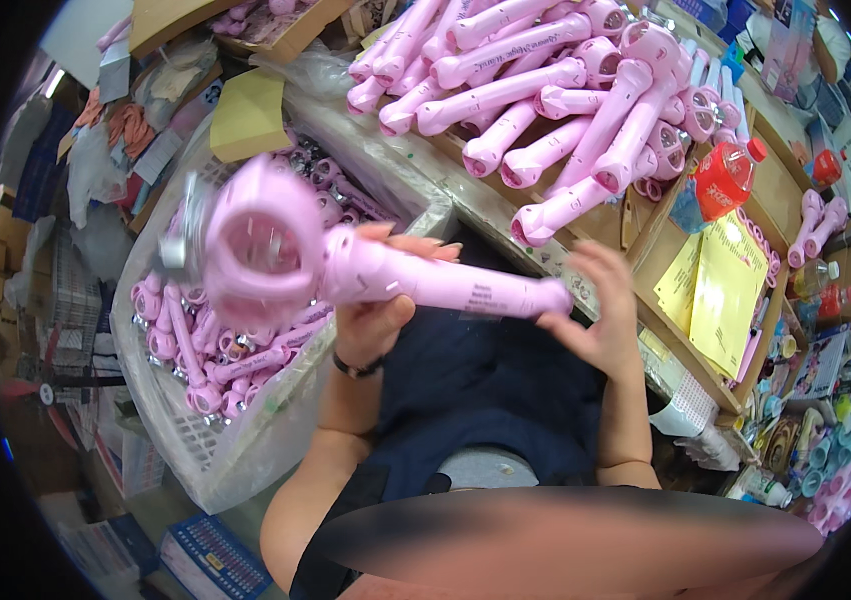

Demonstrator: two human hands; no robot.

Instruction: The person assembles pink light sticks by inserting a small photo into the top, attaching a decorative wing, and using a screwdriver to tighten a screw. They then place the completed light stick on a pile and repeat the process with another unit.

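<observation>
A pink toy wand (pixel 445 283) with a large round head, blurred on its far left side, lies across in front of me. My left hand (pixel 370 325) is closed round its neck, just below the head, with the thumb in front and fingertips showing above. At the other end of the handle is my right hand (pixel 605 315). Its thumb is against the handle's tip, while its other fingers are spread and stand a little off the wand.
A lined white crate (pixel 235 460) at left holds many pink wands, with a yellow paper (pixel 248 115) at its far edge. More wands (pixel 585 120) are piled on the bench. Right of them are a red-labelled bottle (pixel 727 180), yellow sheets (pixel 725 295) and a cardboard tray (pixel 680 345).
</observation>
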